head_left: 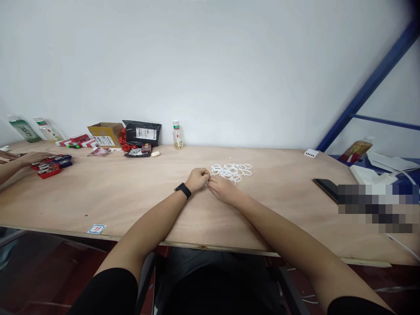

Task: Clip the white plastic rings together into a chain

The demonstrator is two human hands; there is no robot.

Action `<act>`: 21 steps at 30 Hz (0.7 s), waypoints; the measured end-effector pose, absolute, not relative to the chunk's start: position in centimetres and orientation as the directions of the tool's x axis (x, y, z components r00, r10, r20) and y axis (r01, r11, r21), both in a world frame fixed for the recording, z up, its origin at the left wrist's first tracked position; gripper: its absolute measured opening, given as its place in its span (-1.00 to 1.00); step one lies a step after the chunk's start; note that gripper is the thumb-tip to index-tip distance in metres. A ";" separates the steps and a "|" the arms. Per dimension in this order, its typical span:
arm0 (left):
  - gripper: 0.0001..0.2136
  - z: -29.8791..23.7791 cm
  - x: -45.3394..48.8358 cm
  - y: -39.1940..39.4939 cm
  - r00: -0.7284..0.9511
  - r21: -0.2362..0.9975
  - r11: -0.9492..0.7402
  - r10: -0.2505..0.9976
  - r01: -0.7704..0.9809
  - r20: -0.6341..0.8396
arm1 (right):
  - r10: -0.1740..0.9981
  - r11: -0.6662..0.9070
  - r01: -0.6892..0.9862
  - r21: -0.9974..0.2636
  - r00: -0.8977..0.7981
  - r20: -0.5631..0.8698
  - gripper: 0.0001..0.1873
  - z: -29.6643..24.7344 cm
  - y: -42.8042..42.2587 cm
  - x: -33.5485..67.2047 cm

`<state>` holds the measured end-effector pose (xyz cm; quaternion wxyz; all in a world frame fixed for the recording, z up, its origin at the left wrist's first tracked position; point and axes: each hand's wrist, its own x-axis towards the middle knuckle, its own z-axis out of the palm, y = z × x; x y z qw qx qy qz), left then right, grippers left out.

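Observation:
A heap of thin white rings (pixel 231 171) lies on the wooden table (pixel 147 175), just beyond my fingers. My left hand (pixel 197 179), with a black watch (pixel 183 190) at its wrist, has its thumb and fingers pinched together at the heap's near left edge. Close against it, fingertips almost meeting, my right hand (pixel 223 190) is closed too and covers part of the heap's front. Whatever small thing sits between the fingertips is hidden.
A drink bottle (pixel 177 135) stands by the wall. Leftward are a black mailing bag (pixel 142 133), an open carton (pixel 105 133) and another person's hand (pixel 33 158) at red and blue packs (pixel 54 165). A phone (pixel 326 189) lies right, near a blue metal frame (pixel 364 87).

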<state>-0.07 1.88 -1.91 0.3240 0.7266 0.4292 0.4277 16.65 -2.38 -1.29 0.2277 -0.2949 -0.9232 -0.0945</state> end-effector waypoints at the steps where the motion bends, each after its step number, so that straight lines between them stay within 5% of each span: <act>1: -0.82 -2.1 -0.1 1.9 0.264 0.837 -0.421 0.901 0.349 0.343 | 0.511 0.802 0.596 0.036 -0.716 0.476 -0.77 -1.2 -2.4 16.7; 4: -0.73 -2.4 -0.2 2.0 0.271 0.792 -0.445 0.893 0.417 0.359 | 0.539 0.793 0.609 -0.009 -0.694 0.477 -0.82 -0.9 -2.4 17.1; 9: -0.60 -2.2 -0.5 1.6 0.374 0.535 -0.586 0.806 0.609 0.459 | 0.652 0.694 0.700 -0.166 -0.514 0.558 -0.74 -0.6 -1.4 18.7; 14: -0.26 -1.7 -0.3 0.4 0.449 0.398 -0.551 0.832 0.733 0.325 | 0.754 0.499 0.814 -0.299 -0.236 0.613 -0.64 -1.0 2.5 23.0; 17: -0.14 -1.7 0.1 -0.2 0.502 0.355 -0.557 0.830 0.751 0.242 | 0.863 0.261 0.896 -0.360 -0.049 0.503 -0.53 -1.4 5.4 26.5; 21: -0.09 -1.7 0.6 0.1 0.501 0.339 -0.539 0.842 0.771 0.198 | 0.974 0.079 0.940 -0.331 -0.002 0.227 -0.35 -1.9 8.3 29.1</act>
